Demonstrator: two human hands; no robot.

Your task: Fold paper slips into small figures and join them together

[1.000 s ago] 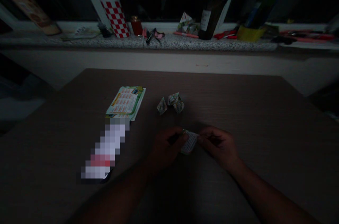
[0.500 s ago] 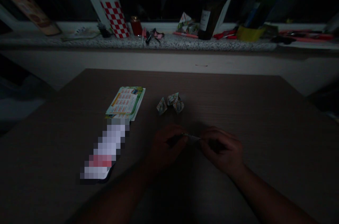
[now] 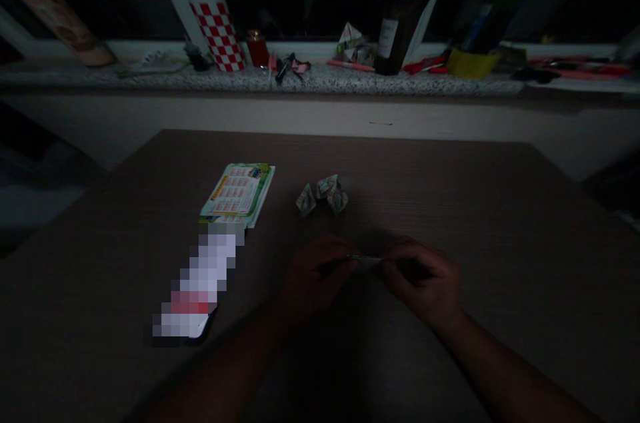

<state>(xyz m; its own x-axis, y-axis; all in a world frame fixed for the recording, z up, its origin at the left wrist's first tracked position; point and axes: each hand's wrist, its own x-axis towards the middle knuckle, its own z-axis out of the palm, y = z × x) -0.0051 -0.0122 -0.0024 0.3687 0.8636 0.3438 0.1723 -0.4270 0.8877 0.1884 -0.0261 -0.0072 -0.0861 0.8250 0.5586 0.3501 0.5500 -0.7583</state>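
Between my two hands, low over the middle of the table, a thin piece of paper [image 3: 370, 258] shows nearly edge-on. My left hand [image 3: 315, 276] pinches its left end between thumb and fingers. The other end is in the pinch of my right hand [image 3: 425, 280]. Dim light hides how the paper is folded. Beyond my hands lie small folded paper pieces [image 3: 332, 194], origami-like, with a single folded paper piece [image 3: 306, 200] just to their left.
A stack of printed calendar sheets [image 3: 235, 191] lies left on the table [image 3: 450, 183]. Nearer me is a lit phone [image 3: 207, 276], its screen blurred out. Behind, the windowsill [image 3: 320, 82] holds a checkered bottle [image 3: 219, 33], a dark glass vase [image 3: 395, 36], pens and clips.
The paper has levelled out from a slight tilt, and both hands have shifted very slightly to the right. Their pinches on it stay the same.
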